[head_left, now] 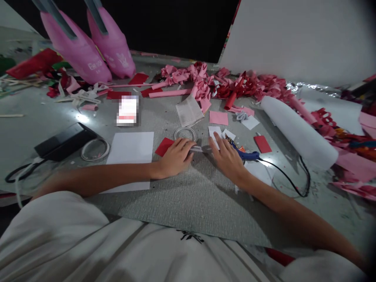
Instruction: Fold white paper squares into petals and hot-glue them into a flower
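Note:
My left hand [177, 157] is at the middle of the table, fingers bent and closed on a narrow white strip [197, 149] that sticks out past the fingertips. A red paper piece [163, 147] lies partly under that hand, with a coil of white cord [185, 134] just beyond it. My right hand [228, 158] is spread low over the table with nothing visible in it; its fingertips reach over a small white paper piece [215, 132]. Right beside it lies a blue-handled corded tool [248, 156], its tip partly hidden by the hand.
A white sheet [132, 147] lies under my left forearm. Farther left are a black box [66, 141] with cables and another cord coil [95, 149]. Pink bottles [113, 51] and crumpled pink paper [202, 80] line the back. A white roll [299, 131] is at right.

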`<state>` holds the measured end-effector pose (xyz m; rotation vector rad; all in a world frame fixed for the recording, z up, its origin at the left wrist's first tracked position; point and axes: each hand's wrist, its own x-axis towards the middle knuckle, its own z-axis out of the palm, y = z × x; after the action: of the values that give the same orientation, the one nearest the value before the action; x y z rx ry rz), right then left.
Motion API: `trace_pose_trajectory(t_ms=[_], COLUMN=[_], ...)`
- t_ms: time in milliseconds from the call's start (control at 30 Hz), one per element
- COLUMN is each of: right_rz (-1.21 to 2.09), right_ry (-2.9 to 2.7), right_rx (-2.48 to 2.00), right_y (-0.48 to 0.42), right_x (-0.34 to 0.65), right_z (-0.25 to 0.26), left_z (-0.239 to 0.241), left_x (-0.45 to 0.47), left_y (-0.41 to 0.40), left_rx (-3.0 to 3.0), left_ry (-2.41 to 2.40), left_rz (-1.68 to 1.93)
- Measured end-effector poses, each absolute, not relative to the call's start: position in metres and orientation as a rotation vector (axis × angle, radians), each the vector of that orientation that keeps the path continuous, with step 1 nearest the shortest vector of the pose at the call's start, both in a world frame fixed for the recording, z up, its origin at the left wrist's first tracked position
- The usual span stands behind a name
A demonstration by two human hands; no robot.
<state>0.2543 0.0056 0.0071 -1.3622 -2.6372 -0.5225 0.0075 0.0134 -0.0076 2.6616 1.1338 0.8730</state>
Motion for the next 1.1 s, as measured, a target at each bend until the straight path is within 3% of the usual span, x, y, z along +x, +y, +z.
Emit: trace_pose_trajectory(t_ms=[233,467,767,933,1100], right_rz=[-0.549,-0.657,-0.584,-0.248,0.026], right_ry=[-2.663,-2.546,-2.41,-2.68,-2.363], right_rx=[-1.293,-1.248,-1.117,-0.582,-0.804], right_y=[0.004,0.0,-0.006,-0.012,-0.009], right_x=[0.255,0.256,0.263,0.263,0.258], right_z=[-0.001,0.0,-0.006,-0.001,-0.012], left_z=[-0.009,-0.014,-0.01,-0.01,-0.012], left_x=[0.008,0.01,0.009,0.005,0.003], left_y=[0.011,0.014,0.013,0.01,0.007], left_rx=[2.995,2.816,2.632,2.605,2.429], left_ry=[0.416,0.852,1.031,0.775,0.8], left_rz=[0.649,0.662,0.748,0.932,1.062])
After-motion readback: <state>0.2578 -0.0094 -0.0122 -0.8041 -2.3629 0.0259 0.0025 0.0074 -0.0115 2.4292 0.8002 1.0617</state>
